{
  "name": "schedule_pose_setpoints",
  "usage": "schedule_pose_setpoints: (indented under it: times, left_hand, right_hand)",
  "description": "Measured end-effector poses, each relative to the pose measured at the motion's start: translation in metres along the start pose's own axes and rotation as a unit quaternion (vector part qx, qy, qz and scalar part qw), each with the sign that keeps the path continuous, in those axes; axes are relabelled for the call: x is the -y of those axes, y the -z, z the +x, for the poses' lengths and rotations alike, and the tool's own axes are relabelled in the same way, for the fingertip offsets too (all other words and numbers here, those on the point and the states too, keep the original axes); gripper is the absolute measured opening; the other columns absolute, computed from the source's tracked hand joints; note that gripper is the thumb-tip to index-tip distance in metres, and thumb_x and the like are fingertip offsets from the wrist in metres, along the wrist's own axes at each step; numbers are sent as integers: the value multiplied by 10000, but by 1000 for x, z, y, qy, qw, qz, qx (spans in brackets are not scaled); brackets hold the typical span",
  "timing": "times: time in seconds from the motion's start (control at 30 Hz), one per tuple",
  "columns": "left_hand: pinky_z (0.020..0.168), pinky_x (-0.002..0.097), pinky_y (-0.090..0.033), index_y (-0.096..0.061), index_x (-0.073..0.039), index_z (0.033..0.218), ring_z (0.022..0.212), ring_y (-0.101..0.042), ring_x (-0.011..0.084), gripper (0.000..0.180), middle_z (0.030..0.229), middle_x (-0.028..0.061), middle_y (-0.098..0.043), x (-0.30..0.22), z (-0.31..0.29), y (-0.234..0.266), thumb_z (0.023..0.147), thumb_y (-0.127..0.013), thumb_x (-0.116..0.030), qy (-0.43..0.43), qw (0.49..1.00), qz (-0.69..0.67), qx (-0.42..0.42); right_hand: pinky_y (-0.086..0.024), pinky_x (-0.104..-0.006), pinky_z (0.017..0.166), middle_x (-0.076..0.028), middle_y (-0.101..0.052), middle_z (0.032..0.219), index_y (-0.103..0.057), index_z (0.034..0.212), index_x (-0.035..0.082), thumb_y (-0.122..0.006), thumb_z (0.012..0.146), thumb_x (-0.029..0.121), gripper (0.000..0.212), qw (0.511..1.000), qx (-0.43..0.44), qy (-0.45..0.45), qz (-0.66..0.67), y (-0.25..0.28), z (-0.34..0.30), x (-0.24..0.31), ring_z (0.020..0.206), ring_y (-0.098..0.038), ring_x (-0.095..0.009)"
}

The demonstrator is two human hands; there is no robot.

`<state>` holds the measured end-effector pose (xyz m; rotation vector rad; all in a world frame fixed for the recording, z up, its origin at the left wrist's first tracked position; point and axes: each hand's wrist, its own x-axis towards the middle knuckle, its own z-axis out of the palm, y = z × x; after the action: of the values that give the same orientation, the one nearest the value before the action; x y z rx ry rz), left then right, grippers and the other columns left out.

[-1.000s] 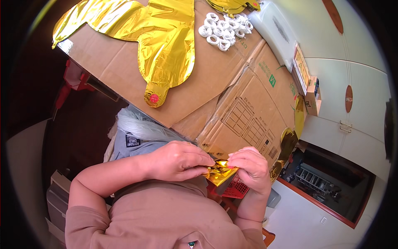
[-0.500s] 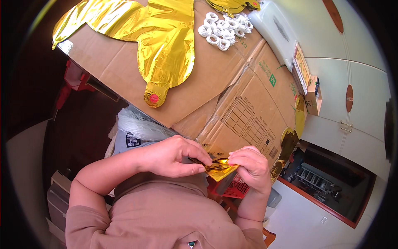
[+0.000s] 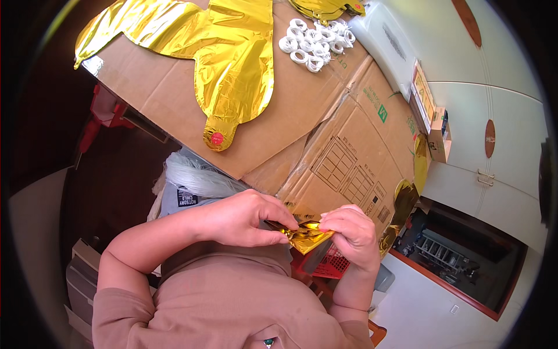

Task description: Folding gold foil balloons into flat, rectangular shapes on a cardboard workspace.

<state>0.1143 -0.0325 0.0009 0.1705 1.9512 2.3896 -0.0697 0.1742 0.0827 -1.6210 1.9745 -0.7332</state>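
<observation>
Close in front of my body, both hands pinch a folded gold foil balloon [image 3: 309, 240]. My left hand [image 3: 256, 220] has its thumb and index finger closed at the foil's left end. At the opposite end, my right hand [image 3: 352, 234] grips the edge with bent fingers. The foil is creased in several layers, and part of it is hidden by my fingers. A larger flat gold foil balloon [image 3: 235, 75] lies on the cardboard [image 3: 279, 131] ahead, its rounded tab with a red dot pointing toward me.
White ribbon coils [image 3: 313, 47] sit together on the cardboard, near more gold foil [image 3: 322, 8] at the far edge. A bundle of white strands [image 3: 200, 176] hangs by my lap. Gold foil pieces [image 3: 405, 200] lie along the right edge. A red basket [image 3: 332, 262] is below my right hand.
My left thumb and index finger have parted slightly on the foil, with more gold showing between them. The right hand stays almost still.
</observation>
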Motion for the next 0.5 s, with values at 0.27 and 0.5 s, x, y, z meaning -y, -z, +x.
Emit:
schedule_pose_setpoints:
  times: [0.27,0.5]
  left_hand:
    - [906,391,-556,-730,8,1125,1030,-700,328,269,1081,175,-734,-2,5,1,875,-749,-88,-7,998,63,-6]
    - [811,387,-580,-729,17,1036,909,-713,327,198,1006,158,-732,-1,6,-8,849,-731,-47,-22,990,128,-59]
  right_hand:
    - [-511,-365,796,-74,-727,855,-726,873,59,-652,634,-131,314,1000,2,6,4,0,1,2,868,-729,-256]
    - [-518,-367,788,-76,-726,860,-726,875,62,-656,635,-137,320,1000,-2,5,0,-1,1,2,872,-725,-257]
